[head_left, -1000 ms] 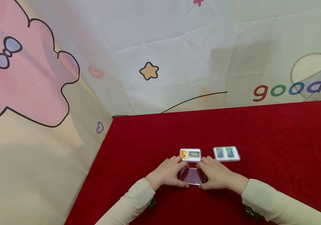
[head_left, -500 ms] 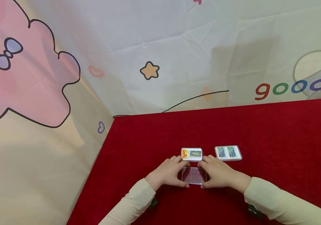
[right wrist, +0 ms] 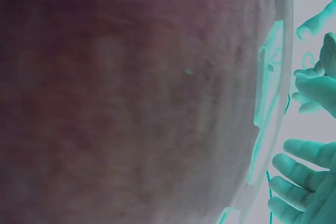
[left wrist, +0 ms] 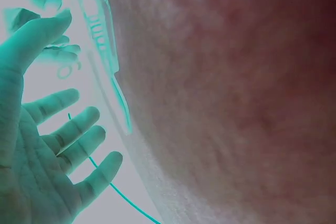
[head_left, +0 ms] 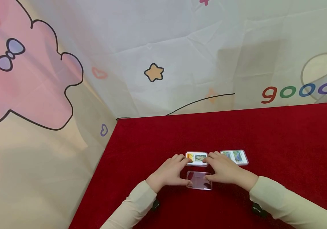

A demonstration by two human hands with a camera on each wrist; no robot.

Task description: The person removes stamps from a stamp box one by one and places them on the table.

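Observation:
A flat, see-through plastic case (head_left: 199, 182) lies on the red cloth between the hands in the head view. My left hand (head_left: 172, 171) is at its left side, thumb over the near left corner and fingers reaching past the far edge. On the right, my right hand (head_left: 224, 169) mirrors it, the thumb over the case's right part. Both wrist views show straight, spread fingers with nothing held, above the cases. Just beyond lies a clear case with an orange and a green picture (head_left: 197, 163), partly covered by the fingertips.
Another clear case with two blue-green pictures (head_left: 239, 156) lies at the right, partly behind the right hand. The red cloth (head_left: 163, 136) covers the table up to a printed curtain (head_left: 186, 70). A dark device (head_left: 155, 205) sits under the left wrist.
Both hands, earlier gripping the see-through case at its sides, have let go and risen off it. The case stays lying on the cloth.

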